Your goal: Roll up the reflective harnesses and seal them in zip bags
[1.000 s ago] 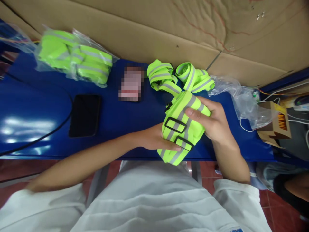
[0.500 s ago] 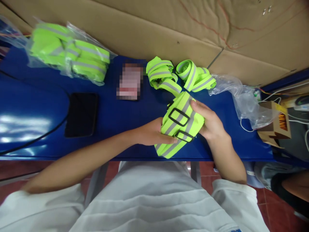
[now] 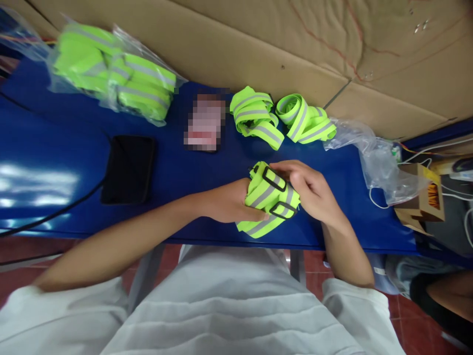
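A folded bundle of neon-yellow reflective strap (image 3: pixel 264 195), with grey stripes and two black rectangular buckles on its upper side, is held just above the table's front part. My left hand (image 3: pixel 236 202) is closed round its left side, the thumb lying over the near strap. On the right side my right hand (image 3: pixel 308 190) presses the bundle, its fingers behind the far edge and partly hidden. Two loose coils of the same strap, a left one (image 3: pixel 254 113) and a right one (image 3: pixel 305 118), lie beyond my hands.
On the blue table (image 3: pixel 177 177) are a black phone-like slab (image 3: pixel 127 170), a pixelated card-like item (image 3: pixel 204 123) and a clear bag of neon straps (image 3: pixel 114 71). To the right sit crumpled clear plastic (image 3: pixel 380 167) and an open cardboard box (image 3: pixel 421 192). A cardboard wall (image 3: pixel 240 44) stands behind.
The bundle's far end has been folded in, making it shorter. My right hand has drawn nearer and bent round that end, while my left hand keeps its hold.
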The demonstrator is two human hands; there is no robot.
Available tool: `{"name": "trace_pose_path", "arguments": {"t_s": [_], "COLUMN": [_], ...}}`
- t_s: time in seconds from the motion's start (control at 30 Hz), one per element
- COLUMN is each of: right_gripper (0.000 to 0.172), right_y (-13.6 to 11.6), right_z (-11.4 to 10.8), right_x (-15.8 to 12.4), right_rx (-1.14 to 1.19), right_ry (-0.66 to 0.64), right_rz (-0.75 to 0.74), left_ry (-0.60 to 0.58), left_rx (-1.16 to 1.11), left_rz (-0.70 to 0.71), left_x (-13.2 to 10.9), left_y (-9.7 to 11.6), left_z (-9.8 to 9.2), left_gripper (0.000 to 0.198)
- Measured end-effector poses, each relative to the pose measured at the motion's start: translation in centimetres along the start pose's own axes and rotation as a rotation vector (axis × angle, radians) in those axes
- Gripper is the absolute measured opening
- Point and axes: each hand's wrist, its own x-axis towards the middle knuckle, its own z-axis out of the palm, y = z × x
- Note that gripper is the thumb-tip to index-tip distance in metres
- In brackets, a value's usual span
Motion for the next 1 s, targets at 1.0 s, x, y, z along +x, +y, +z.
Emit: {"name": "trace_pose_path", "arguments": {"t_s": [1.0], "right_gripper": [0.032], "right_y": [-0.1], "right_z": [0.4], "right_x": [0.0], "right_rx": [0.301], "right_ry": [0.214], "right_rz": [0.354], "left_ry": [0.03], "left_rx": [-0.119], "left_rz": [-0.147], "left_x": [0.3], "left_y": [-0.4], "left_z": [1.0], "left_gripper": [0.036]}}
